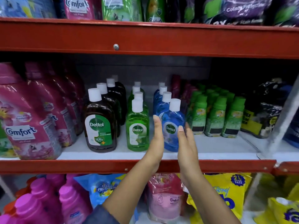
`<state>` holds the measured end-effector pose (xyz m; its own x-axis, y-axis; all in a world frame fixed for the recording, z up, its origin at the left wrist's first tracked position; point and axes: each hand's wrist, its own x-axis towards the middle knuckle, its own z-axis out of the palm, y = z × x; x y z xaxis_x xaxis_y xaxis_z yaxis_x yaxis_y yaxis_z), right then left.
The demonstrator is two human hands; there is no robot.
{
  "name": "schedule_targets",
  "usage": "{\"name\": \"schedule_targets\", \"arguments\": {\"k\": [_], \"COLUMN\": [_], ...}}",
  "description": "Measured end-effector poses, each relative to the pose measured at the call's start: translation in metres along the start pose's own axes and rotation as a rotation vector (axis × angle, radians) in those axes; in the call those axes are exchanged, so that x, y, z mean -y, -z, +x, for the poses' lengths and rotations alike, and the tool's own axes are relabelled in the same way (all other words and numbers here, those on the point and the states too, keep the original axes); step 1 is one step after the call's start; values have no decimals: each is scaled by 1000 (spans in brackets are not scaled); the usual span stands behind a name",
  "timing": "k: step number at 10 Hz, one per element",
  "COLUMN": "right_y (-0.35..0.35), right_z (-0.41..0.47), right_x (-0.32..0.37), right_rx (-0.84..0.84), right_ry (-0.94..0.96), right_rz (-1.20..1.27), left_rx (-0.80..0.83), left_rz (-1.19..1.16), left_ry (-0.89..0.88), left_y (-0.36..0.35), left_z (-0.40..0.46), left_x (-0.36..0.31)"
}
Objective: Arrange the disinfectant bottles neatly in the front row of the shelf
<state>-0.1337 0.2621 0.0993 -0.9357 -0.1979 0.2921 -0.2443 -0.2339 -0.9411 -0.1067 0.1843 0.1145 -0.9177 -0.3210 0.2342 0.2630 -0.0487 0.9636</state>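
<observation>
The upright blue bottle (172, 126) was flanked by both flat, open hands, left hand (157, 139) and right hand (187, 143); nothing was gripped.

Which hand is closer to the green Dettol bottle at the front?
Left hand, just right of the green Dettol bottle. Right hand is beyond the blue Dettol bottle.

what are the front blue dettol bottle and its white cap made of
Blue Dettol bottle: looks like clear glossy plastic, since tinted liquid shows through and highlights glint on it. White cap: seemingly opaque, smoother matte plastic, with no see-through.
</observation>
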Motion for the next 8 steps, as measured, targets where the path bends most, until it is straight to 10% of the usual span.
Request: {"name": "schedule_targets", "arguments": {"k": [6, 8], "right_y": [11, 16], "right_z": [25, 16], "right_x": [2, 10], "right_rx": [195, 51], "right_ry": [-138, 142], "right_rz": [31, -163], "left_rx": [-48, -218], "left_rz": [-39, -7], "left_ry": [112, -21], "left_y": [3, 2], "left_z": [-18, -22], "left_x": [0, -4]}}
